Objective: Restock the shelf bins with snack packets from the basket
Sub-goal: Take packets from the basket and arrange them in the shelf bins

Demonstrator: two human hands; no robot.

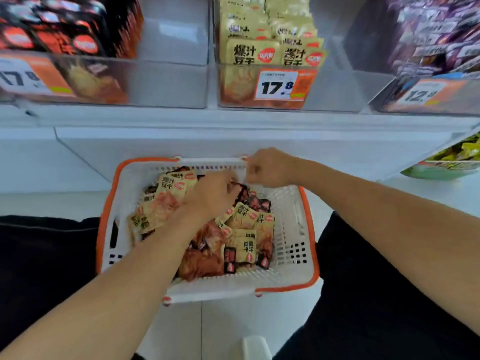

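Two hands in basket (307, 224), left (207, 196) gripping upright yellow packets (166, 201), right (267, 168) fisted, contents unclear.

Two bare forearms reach forward and downward — the left hand (207, 196) lies palm-down, fingers curled downward, while the right hand (267, 167) is closed into a loose fist just beside it, knuckles facing left.

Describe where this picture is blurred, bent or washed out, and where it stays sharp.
Head view: the black packets top left and purple packets top right smear with blur; the middle price tag reads sharply; the shelf edge bows from the wide lens; lighting is flat and bright, washing out the white basket.
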